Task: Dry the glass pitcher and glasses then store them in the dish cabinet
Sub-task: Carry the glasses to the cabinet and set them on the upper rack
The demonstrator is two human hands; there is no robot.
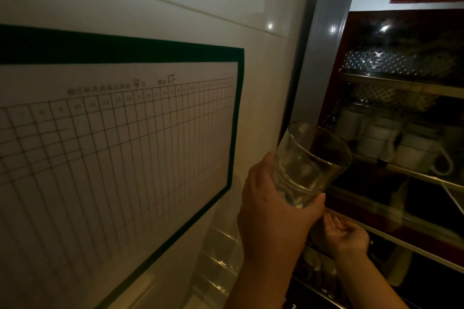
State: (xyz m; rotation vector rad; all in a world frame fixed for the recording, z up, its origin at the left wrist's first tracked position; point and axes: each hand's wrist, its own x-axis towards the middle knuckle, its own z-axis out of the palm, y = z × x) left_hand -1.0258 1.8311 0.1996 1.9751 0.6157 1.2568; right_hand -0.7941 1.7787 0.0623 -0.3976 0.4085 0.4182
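Left hand (pixel 270 211) fills the foreground, fingers and thumb wrapped round the base of the glass (pixel 310 164), mouth tilted up and right toward the dish cabinet (pixel 401 133); glass sits above the palm, its rim just at the cabinet's open left edge; right hand (pixel 345 233) is lower, just beside the left wrist, fingers loosely curled, holding nothing that shows; white cups (pixel 391 143) line the middle shelf; gridded chart (pixel 113 148) hangs on the wall at left.
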